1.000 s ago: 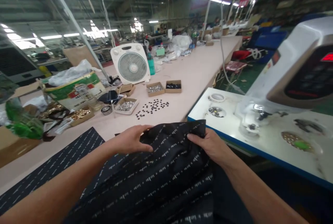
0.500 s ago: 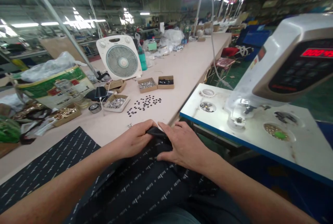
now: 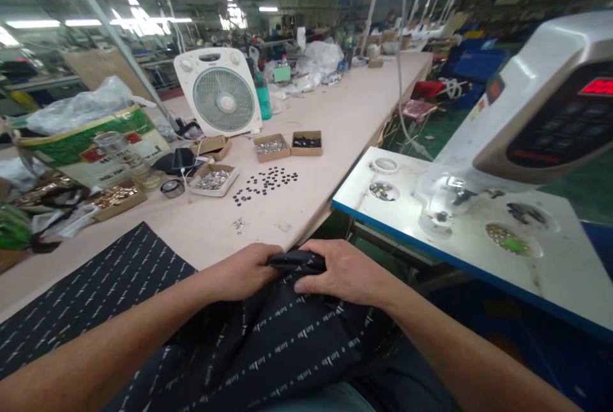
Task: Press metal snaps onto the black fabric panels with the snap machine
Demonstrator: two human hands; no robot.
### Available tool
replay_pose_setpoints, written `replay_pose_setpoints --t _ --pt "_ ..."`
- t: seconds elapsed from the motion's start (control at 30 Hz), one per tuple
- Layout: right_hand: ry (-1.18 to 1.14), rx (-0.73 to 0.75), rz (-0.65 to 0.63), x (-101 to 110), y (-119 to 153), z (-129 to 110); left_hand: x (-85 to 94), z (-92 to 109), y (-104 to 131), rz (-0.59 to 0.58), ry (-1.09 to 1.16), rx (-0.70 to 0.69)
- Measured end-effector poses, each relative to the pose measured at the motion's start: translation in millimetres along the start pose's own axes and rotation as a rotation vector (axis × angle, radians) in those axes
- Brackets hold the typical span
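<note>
Dark fabric with rows of small white print lies bunched over my lap, its upper edge folded into a dark roll. My left hand is closed on the left end of that edge. At the other end, my right hand grips the edge between thumb and fingers. Another part of the printed cloth spreads over the table at the left. Beyond my hands, many small black snap pieces are scattered on the table, and a little pile of silvery pieces sits nearer.
To the right stands a snap-fastening machine with a red display, on a white blue-edged worktop. A box fan, cardboard boxes of metal parts, a tape roll and a green-and-white carton stand on the table.
Both hands have come slightly lower and nearer to me with the fabric edge. My right hand's fingers have closed more around the fold. The view has shifted a little.
</note>
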State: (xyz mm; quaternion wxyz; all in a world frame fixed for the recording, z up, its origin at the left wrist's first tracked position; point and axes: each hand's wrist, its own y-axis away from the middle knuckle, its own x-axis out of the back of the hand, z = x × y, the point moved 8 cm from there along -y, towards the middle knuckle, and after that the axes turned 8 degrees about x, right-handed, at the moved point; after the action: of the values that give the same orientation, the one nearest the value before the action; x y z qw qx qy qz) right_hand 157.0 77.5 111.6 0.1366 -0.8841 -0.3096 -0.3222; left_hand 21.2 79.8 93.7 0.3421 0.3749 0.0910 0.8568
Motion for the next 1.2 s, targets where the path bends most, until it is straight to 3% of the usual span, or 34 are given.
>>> replay_pose_setpoints --t 0.2,0.4,0.47,0.9,1.1,1.2 --pt "0.08 -0.062 -0.035 -3 -2 7 1.0 0 -5 0.052 0.137 0.031" --pt "0.025 -0.051 -0.067 5 -8 6 -18.0 -3 -10 -0.17 0.544 0.089" --pt "-0.012 -0.038 -0.091 5 -11 6 -19.6 -7 -11 -0.191 0.6 0.114" --pt "-0.103 -0.057 -0.14 0 -38 25 -23.2 -49 -18 -0.228 0.789 0.242" --pt "-0.239 -0.073 -0.294 -3 -50 34 -25.7 -51 -26 -0.161 0.751 0.126" --pt "-0.416 -0.082 -0.233 1 -71 44 -33.8 -48 -27 -0.13 0.697 0.073"
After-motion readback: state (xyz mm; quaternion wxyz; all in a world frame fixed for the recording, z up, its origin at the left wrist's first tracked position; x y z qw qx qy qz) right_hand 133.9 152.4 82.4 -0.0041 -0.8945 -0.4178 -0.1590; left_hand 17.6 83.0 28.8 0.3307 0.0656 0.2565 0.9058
